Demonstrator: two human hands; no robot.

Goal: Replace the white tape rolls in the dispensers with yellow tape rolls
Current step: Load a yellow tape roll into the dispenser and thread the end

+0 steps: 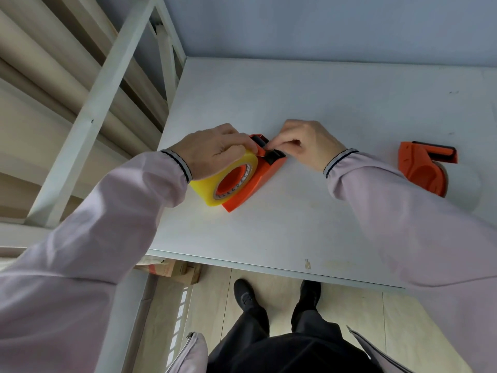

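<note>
An orange tape dispenser (258, 181) lies on its side on the white table (309, 224), with a yellow tape roll (212, 187) mounted on its hub. My left hand (215, 149) rests on top of the roll and the dispenser's front, holding them down. My right hand (309, 144) pinches at the black roller and toothed cutter end (274, 154), fingers closed on the tape's end there. A second orange dispenser (425, 165) lies at the right with a clear, whitish roll in it.
A white metal frame (107, 84) stands along the table's left edge, with beige curtains behind it. The wall runs close behind the table. Below the near edge are my shoes (244, 294), the floor and a cardboard box (172, 267).
</note>
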